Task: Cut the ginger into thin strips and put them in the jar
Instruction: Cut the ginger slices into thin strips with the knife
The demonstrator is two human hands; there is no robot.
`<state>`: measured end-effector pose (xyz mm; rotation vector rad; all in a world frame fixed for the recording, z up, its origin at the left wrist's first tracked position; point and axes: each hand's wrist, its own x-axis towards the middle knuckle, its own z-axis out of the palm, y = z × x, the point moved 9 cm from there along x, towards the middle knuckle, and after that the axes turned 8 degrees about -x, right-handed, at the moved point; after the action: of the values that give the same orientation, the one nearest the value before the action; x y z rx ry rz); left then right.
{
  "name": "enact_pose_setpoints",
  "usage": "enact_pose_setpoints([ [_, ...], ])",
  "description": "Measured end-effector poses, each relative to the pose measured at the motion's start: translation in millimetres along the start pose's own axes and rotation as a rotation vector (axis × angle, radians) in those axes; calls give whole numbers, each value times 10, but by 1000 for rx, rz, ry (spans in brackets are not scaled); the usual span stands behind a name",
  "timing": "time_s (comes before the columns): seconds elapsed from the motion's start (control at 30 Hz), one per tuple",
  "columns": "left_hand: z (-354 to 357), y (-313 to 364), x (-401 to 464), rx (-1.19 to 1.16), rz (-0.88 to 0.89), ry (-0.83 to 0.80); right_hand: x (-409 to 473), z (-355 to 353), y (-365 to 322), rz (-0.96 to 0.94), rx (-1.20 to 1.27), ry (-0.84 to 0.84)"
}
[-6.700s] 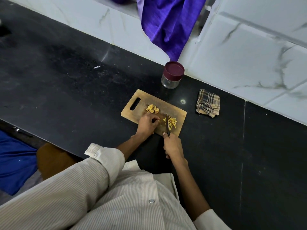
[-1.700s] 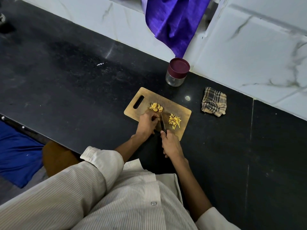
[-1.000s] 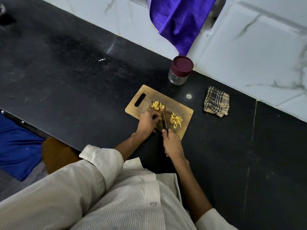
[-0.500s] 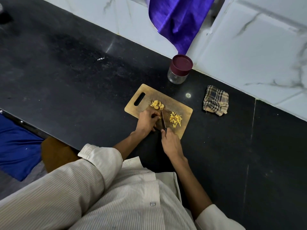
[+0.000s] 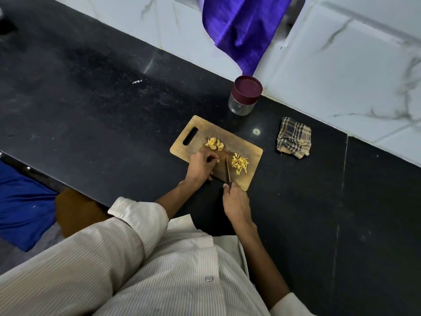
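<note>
A wooden cutting board [image 5: 241, 145] lies on the black counter. A small heap of ginger slices [image 5: 214, 143] sits near its middle, and a pile of thin ginger strips [image 5: 239, 163] lies to the right. My left hand [image 5: 201, 166] rests on the board with its fingertips curled down over a ginger piece that I can barely see. My right hand [image 5: 235, 202] grips the handle of a knife [image 5: 227, 171], whose blade points away from me between my left fingers and the strips. A glass jar [image 5: 245, 95] with a maroon lid on stands beyond the board by the wall.
A folded checked cloth [image 5: 293, 137] lies right of the board. A purple cloth [image 5: 241, 28] hangs down the white marble wall above the jar. The counter's near edge runs at the lower left, with blue fabric [image 5: 20, 208] below it.
The knife blade has shifted a little between the strip pile and my left fingers, chopping on. Both hands stay in place on the board; the view has drifted slightly.
</note>
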<state>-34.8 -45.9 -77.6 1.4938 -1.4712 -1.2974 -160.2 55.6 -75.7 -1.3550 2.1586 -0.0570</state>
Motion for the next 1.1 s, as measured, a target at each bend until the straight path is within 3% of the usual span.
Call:
enact_pose_setpoints([
  [0.3, 13, -13, -5, 14, 20, -23, 9, -35, -1, 29, 172, -38],
  [0.53, 16, -5, -5, 24, 8, -15, 7, -40, -183, -68, 71, -19],
  [1.1, 16, -21, 22, 28, 32, -26, 121, -66, -282, -93, -56, 27],
])
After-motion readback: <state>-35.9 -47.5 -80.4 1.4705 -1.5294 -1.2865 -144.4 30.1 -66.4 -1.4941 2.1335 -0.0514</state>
